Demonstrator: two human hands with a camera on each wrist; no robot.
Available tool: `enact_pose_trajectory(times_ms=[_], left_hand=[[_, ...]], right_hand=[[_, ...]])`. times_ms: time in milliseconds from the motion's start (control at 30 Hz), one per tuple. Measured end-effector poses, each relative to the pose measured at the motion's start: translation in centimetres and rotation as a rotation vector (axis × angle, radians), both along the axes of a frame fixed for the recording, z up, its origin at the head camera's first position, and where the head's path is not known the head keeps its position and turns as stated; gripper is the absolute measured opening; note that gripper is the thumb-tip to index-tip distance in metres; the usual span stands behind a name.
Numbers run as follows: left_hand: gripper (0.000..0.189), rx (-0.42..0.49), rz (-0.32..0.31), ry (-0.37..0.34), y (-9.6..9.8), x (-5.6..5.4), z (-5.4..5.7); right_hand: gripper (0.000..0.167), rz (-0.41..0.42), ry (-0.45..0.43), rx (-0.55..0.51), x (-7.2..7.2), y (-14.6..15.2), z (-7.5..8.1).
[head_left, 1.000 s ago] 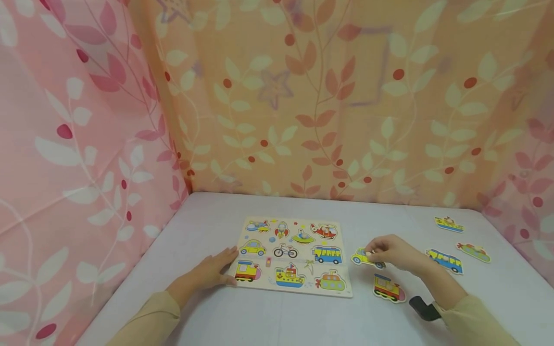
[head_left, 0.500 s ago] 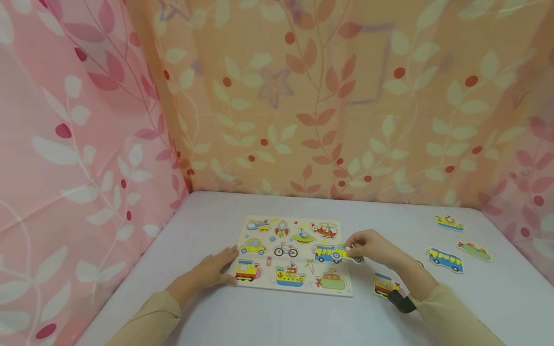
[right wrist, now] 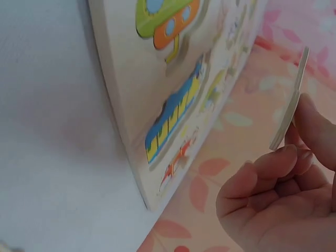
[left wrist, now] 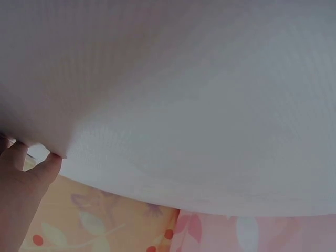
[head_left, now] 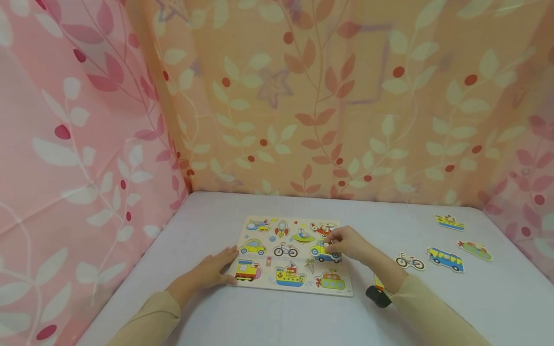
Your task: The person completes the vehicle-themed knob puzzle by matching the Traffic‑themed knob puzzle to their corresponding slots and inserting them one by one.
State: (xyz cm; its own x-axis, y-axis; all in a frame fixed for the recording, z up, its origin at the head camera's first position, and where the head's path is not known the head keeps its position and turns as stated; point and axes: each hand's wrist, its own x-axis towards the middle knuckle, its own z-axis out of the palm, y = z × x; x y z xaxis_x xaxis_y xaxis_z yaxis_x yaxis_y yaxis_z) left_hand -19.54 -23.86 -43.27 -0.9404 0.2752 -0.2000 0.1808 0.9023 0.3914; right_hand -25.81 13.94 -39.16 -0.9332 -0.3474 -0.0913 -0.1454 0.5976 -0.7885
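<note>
A wooden puzzle board (head_left: pixel 298 290) with vehicle pictures lies flat on the table. My right hand (head_left: pixel 352 246) pinches a yellow car puzzle piece (head_left: pixel 318 248) by its knob, above the bus picture (head_left: pixel 329 260) at the board's right side. In the right wrist view the car piece (right wrist: pixel 289 113) is edge-on, held between thumb and fingers clear of the board. My left hand (head_left: pixel 211 269) rests at the board's left edge, its fingers extended along it. The left wrist view shows part of the left hand (left wrist: pixel 29 173); what its fingertips touch there is unclear.
To the right lie a bicycle piece (head_left: pixel 410 261), a bus piece (head_left: pixel 446 260), a submarine piece (head_left: pixel 475 250) and a ship piece (head_left: pixel 450 222). A train piece (head_left: pixel 378 283) is mostly hidden by the right forearm and its black wrist device (head_left: pixel 378 297). Patterned curtains (head_left: pixel 320 96) enclose the table.
My right hand has carried the car piece leftward from the table beside the board to above the bus picture. The bicycle piece has come into view behind the arm. The left hand stays put.
</note>
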Motion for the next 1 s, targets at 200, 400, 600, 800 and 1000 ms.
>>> enact_pose_trajectory(times_ms=[200, 400, 600, 800, 1000], left_hand=[[0.089, 0.008, 0.005, -0.012, 0.0, 0.1, 0.1], [0.089, 0.006, -0.003, -0.011, 0.1, 0.1, 0.2], [0.088, 0.006, -0.008, -0.009, 0.0, 0.0, -0.2], [0.088, -0.006, -0.009, -0.013, -0.2, -0.1, -0.3], [0.089, -0.008, -0.006, -0.021, -0.2, -0.2, 0.0]], right_hand=[[0.008, -0.013, 0.017, 0.005, -0.5, -1.6, -0.7], [0.009, -0.029, 0.022, -0.014, -0.7, -3.7, -0.8], [0.010, -0.029, 0.033, -0.032, -0.7, -5.8, -0.9], [0.011, -0.039, 0.016, -0.059, -0.8, -7.8, -1.0], [0.006, -0.010, -0.018, -0.089, -0.9, -9.5, -1.3]])
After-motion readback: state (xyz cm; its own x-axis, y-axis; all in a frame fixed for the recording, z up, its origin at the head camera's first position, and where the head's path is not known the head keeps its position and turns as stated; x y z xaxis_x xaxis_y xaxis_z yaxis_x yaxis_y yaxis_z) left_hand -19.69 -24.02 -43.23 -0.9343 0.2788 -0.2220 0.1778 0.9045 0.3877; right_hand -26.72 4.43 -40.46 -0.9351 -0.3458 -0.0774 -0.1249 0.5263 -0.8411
